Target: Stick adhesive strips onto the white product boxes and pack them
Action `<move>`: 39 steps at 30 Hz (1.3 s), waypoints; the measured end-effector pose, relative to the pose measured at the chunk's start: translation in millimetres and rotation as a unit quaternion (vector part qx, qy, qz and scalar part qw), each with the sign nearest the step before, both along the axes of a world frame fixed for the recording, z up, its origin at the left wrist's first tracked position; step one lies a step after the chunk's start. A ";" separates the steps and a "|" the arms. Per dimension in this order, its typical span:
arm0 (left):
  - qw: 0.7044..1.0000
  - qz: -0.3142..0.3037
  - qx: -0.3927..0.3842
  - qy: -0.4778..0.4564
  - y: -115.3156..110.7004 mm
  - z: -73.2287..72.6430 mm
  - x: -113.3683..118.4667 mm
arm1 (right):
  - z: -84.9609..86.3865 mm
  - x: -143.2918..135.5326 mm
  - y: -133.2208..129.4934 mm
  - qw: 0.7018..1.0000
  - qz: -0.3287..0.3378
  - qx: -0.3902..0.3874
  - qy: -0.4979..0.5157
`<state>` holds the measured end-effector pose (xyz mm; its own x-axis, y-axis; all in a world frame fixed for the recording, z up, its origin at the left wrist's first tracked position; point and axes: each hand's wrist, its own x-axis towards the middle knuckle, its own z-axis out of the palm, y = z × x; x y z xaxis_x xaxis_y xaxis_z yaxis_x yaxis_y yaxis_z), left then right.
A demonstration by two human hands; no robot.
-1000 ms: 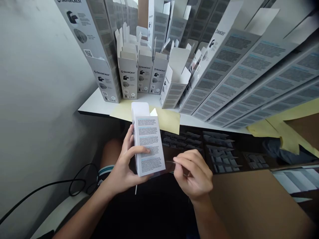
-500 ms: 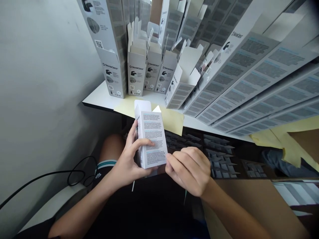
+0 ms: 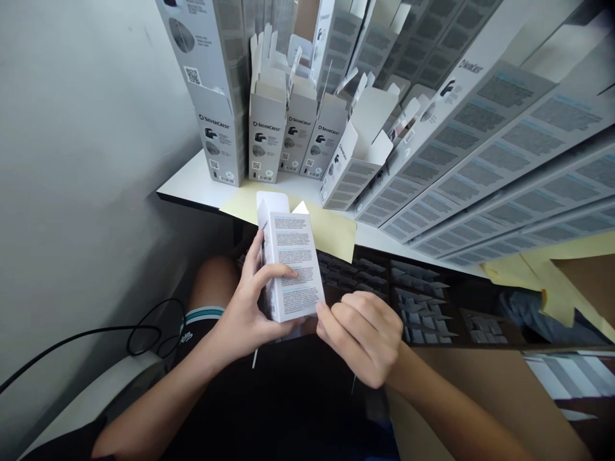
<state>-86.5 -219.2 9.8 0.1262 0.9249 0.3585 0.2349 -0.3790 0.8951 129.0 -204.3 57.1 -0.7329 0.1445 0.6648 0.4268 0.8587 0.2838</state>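
Note:
A small white printed cardboard box (image 3: 295, 262) stands tilted over my lap, its top flaps raised and its text side facing me. My left hand (image 3: 250, 304) is wrapped round its left side and lower end, with one finger lying across the printed face. At the box's lower right corner, my right hand (image 3: 360, 333) is closed, its fingertips pinching at the bottom edge. The bottom end itself is mostly hidden by my hands.
Several SilverCrest boxes with raised flaps, such as one box (image 3: 266, 134), stand on the white table (image 3: 185, 179). Tall stacks of boxes (image 3: 480, 134) rise at right. Yellow paper (image 3: 331, 234) overhangs the table edge. A black cable (image 3: 81, 334) runs at left; brown cardboard (image 3: 485, 397) lies lower right.
My right hand has shifted slightly down and left along the box's lower corner. The left hand keeps its hold, and the view has tilted a little.

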 end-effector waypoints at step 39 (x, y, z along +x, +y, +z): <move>0.980 -0.163 -0.072 -0.092 -16.9 6.9 -2.6 | -38.2 -10.6 -25.6 0.955 0.044 -0.214 0.199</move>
<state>-89.1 -236.2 16.7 0.3692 0.8884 0.2729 -0.0493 -0.2745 0.9603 118.4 -229.9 18.9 -0.4565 0.4159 0.7865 0.3493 0.8968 -0.2715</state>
